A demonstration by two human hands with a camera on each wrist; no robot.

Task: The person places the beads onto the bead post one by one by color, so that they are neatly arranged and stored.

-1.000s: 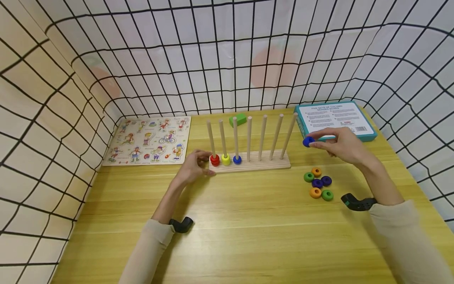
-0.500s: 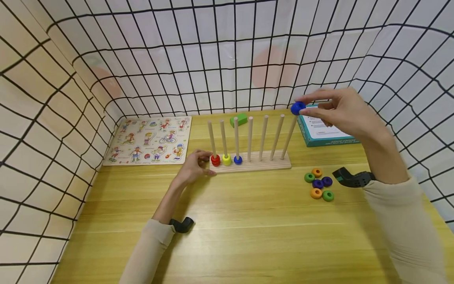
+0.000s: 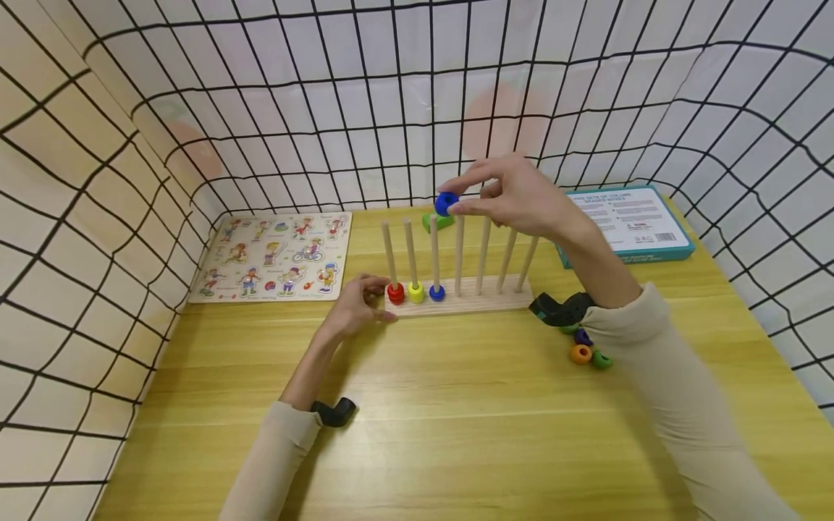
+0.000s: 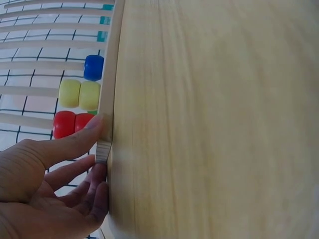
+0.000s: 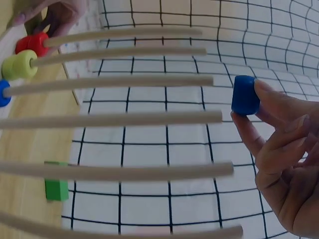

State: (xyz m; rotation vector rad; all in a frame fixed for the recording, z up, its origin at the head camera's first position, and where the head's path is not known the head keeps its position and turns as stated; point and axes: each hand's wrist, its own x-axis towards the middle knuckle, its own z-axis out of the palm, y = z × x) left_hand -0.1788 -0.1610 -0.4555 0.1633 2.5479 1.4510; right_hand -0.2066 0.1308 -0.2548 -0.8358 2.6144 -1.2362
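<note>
My right hand [image 3: 521, 195] pinches a blue bead [image 3: 447, 203] between thumb and fingertips. The bead is just over the top of the third peg in the head view; in the right wrist view a gap shows between the bead [image 5: 245, 94] and the peg tips. My left hand [image 3: 355, 307] grips the left end of the wooden peg stand [image 3: 456, 304], thumb along its front edge. Red beads [image 3: 395, 293] sit on the first peg, yellow beads [image 4: 79, 94] on the second, and one blue bead [image 4: 93, 67] on the third. The other pegs carry no beads.
Several loose beads, including an orange one [image 3: 581, 354], lie right of the stand, partly hidden by my right sleeve. A green block [image 3: 438, 222] is behind the pegs. A picture puzzle board [image 3: 270, 257] lies left, a teal box [image 3: 628, 221] right. Black wire mesh surrounds the table.
My right hand has carried the blue bead up and leftward, from beside the teal box to over the third peg. My left hand has stayed at the stand's end.
</note>
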